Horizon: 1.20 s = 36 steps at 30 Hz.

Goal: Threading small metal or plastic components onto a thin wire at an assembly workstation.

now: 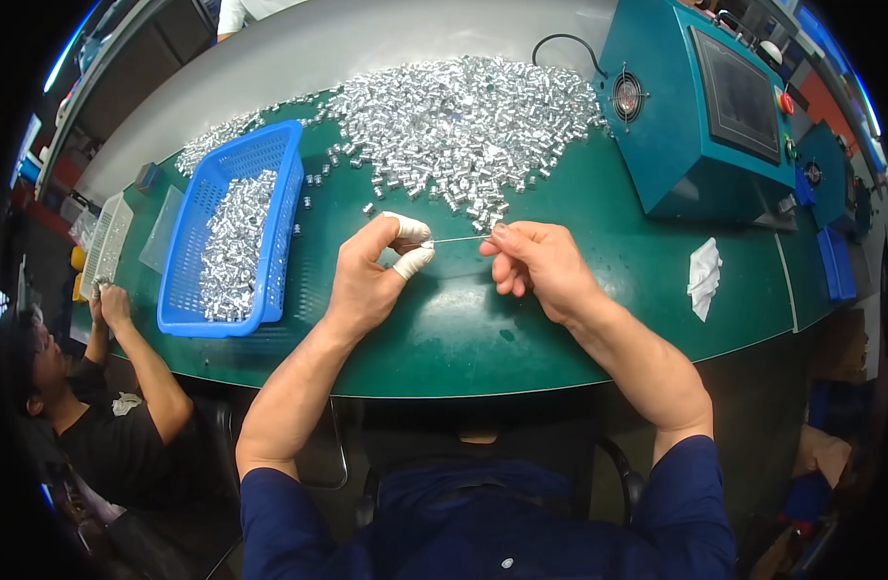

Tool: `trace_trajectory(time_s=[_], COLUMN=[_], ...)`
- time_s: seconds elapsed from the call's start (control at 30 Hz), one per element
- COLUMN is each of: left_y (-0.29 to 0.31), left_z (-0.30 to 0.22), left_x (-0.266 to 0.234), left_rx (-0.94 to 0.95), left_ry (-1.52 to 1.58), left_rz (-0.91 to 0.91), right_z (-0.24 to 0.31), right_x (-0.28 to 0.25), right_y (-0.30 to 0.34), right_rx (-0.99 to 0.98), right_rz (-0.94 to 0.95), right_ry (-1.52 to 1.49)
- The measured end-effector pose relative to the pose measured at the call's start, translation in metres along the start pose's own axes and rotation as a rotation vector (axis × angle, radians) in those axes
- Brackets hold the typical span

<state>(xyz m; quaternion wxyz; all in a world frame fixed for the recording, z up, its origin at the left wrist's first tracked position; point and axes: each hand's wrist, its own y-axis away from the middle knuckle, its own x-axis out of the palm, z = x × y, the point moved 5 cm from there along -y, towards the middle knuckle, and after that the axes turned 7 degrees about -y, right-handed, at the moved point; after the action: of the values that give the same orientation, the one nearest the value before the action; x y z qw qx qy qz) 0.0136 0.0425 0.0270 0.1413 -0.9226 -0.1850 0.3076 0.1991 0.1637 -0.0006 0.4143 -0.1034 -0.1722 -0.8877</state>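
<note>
My left hand (372,269) wears white coverings on thumb and forefinger, which pinch a small part mostly hidden between them. From there a thin metal rod (458,239) runs across to my right hand (539,263). Thumb and forefinger of that hand are closed on the rod's other end, the remaining fingers curled loosely. Just beyond both hands spreads a large heap of small silvery metal cylinders (463,126). To the left stands a blue perforated basket (170,295), partly filled with similar silvery pieces (236,251).
A teal machine (657,126) with a dark screen (737,92) stands at the right rear. A crumpled white cloth (704,278) lies on the green table (444,367). At far left, another person (115,416) works beside a pale perforated tray (104,246).
</note>
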Motion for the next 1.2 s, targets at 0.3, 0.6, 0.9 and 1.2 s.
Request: trace_trajectory(time_s=[0.3,0.6,0.9,1.2], left_y=[-0.001,0.002,0.003,0.003], left_z=[0.016,0.011,0.003,0.009], left_x=[0.007,0.01,0.012,0.014], left_rx=[-0.216,-0.21,-0.17,-0.391], left_ry=[0.363,0.359,0.171,0.418], left_rz=[0.026,0.136,0.137,0.216], right_z=[0.036,0.041,0.011,0.045], right_x=[0.007,0.009,-0.005,0.012], right_y=[0.019,0.022,0.002,0.024], right_rx=[-0.7,-0.75,-0.131,-0.966], right_rz=[-0.094,-0.054,-0.055,-0.049], right_ry=[0.55,0.589,0.143,0.637])
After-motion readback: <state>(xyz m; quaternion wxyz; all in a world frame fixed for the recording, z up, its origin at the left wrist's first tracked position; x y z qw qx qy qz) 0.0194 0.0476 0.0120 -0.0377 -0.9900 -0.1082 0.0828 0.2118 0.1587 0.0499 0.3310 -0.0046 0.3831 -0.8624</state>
